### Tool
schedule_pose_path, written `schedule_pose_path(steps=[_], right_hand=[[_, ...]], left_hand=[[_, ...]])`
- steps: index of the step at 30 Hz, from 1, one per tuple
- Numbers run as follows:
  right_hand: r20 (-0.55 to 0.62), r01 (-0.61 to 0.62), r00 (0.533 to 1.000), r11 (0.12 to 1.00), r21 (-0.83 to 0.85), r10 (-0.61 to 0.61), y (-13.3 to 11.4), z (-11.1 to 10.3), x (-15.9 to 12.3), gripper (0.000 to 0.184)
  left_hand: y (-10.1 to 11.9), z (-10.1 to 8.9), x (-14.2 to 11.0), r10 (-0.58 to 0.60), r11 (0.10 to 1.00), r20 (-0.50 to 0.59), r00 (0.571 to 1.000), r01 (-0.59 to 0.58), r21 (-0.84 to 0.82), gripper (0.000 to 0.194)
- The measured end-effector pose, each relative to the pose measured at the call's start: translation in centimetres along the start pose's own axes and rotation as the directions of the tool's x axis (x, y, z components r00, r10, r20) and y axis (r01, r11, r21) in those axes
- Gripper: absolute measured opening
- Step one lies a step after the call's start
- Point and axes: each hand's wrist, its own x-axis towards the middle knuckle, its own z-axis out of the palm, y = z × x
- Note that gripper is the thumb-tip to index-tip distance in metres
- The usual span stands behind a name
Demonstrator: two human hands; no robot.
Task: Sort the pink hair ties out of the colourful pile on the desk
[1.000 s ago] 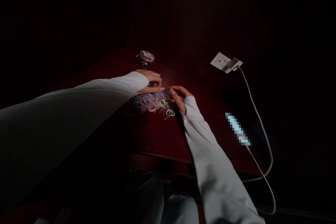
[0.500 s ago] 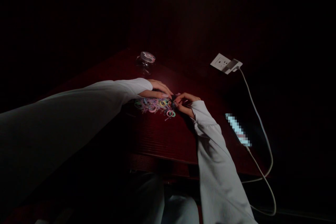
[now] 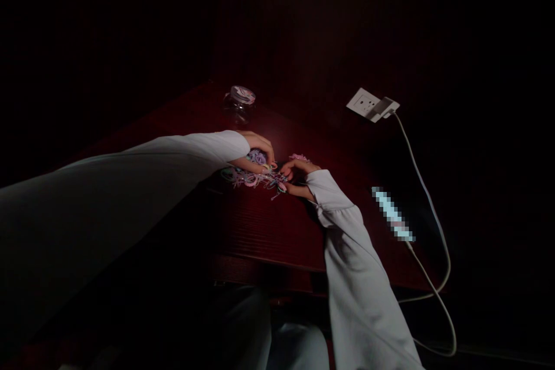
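Jar (image 3: 238,111) of see-through, rounded, shiny material beyond the left fingers (image 3: 269,151), topped by a round printed lid (image 3: 243,94); contents too dark to make out. Beneath and between both sets of fingers, on the dark red, wood-grained desk (image 3: 269,231), a tangled heap of hair ties (image 3: 250,179): thin rings and loops, pink, lilac and green. Left fingers arched over the heap, right fingers (image 3: 306,166) bent at its edge; for both, grip impossible to tell. Just past the right fingers, a ruffled pink cluster (image 3: 300,157).
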Motion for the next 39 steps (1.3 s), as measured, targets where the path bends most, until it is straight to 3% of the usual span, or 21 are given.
schedule_pose_path(steps=[5,10,17,20,26,32,39], right_hand=[[-0.016,0.005,1.000,1.000,0.016,-0.005,1.6,0.8,0.6,0.021],[-0.033,0.016,0.999,0.999,0.044,-0.015,2.9,1.3,1.3,0.008],[-0.223,0.021,0.975,0.989,0.146,0.012,0.6,1.0,0.9,0.008],[-0.250,0.000,0.967,0.977,0.212,0.055,-0.2,1.2,0.7,0.012],[-0.198,-0.007,0.979,0.974,0.228,0.054,-0.6,1.6,0.7,0.024],[-0.227,0.025,0.974,0.997,0.067,-0.009,-0.7,-0.7,0.2,0.032],[-0.049,0.057,0.997,0.998,-0.041,-0.059,-0.4,-0.3,-0.7,0.054]], left_hand=[[0.4,-0.1,-0.1,0.035,0.999,-0.080,0.996,-0.035,-0.002,0.020],[0.8,-0.5,-0.2,-0.011,1.000,-0.163,0.987,0.014,0.019,0.026],[1.4,-1.1,-0.1,-0.061,0.986,-0.374,0.925,0.114,0.119,0.039],[1.7,-1.2,-0.1,-0.077,0.982,-0.430,0.900,0.143,0.124,0.046],[2.0,-1.4,-0.2,-0.098,0.981,-0.447,0.889,0.163,0.108,0.051],[2.1,-1.4,-0.3,-0.111,0.981,-0.462,0.880,0.170,0.088,0.053],[2.5,-1.5,-0.4,-0.099,0.977,-0.505,0.857,0.179,0.112,0.054]])
